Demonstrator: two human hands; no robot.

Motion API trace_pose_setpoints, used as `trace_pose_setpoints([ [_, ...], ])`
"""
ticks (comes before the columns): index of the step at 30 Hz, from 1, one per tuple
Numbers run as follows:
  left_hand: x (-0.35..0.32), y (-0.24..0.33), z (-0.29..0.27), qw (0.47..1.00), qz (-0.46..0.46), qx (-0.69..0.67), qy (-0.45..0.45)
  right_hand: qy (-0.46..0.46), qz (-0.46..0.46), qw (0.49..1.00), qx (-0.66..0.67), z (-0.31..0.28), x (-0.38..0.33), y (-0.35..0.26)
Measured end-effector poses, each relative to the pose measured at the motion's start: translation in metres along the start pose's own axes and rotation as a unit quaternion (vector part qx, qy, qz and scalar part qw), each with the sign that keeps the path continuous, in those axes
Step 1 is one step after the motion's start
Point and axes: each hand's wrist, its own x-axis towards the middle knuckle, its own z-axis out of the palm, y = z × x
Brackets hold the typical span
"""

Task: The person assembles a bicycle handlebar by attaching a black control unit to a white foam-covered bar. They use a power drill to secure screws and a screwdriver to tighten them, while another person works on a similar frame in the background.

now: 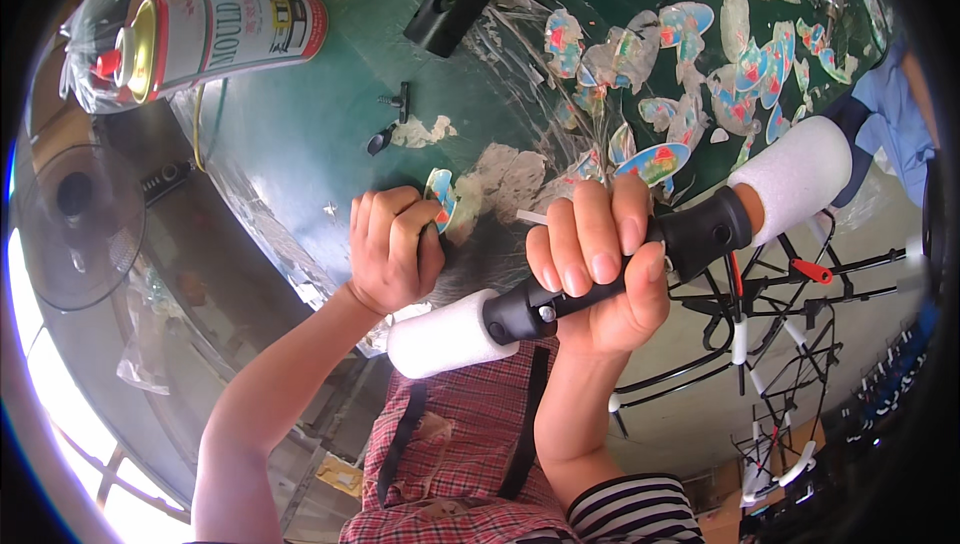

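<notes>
Clasping bar (708,234): curled right hand (602,269)

A workroom with a green table (310,149), a pale grey floor (665,434) and strong light at the lower left.
The tabletop is dull green, with a glossy sheen along its near left side and pale scuffs across the middle; a round-caged fan (78,229) stands at the left, beyond the table's edge; white glare (42,339) fills the lower left rim; at the right, black tubular frames (740,341) with white sleeves cluster over the floor; the far right is dim and blurred.
</notes>
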Motion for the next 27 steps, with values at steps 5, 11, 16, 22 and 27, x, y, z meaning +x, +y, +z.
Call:
trace_pose_setpoints([
  [5, -0.004, -0.001, 0.001, 1.000, -0.008, -0.004, 0.002, -0.065, 0.012, 0.996, 0.054, -0.005, 0.006, 0.003],
  [11, -0.003, -0.008, 0.003, 0.999, 0.021, -0.012, 0.046, -0.140, 0.014, 0.980, 0.137, -0.013, 0.011, 0.010],
  [16, -0.001, -0.003, -0.002, 0.999, 0.013, -0.030, 0.035, -0.233, 0.019, 0.960, 0.155, -0.020, 0.018, 0.008],
  [22, -0.005, -0.005, -0.004, 0.999, -0.003, -0.046, 0.002, 0.045, -0.035, 0.998, -0.032, 0.007, -0.009, 0.006],
  [27, -0.003, -0.006, -0.005, 0.998, -0.005, -0.054, 0.005, 0.202, -0.057, 0.972, -0.102, 0.025, -0.011, 0.010],
])
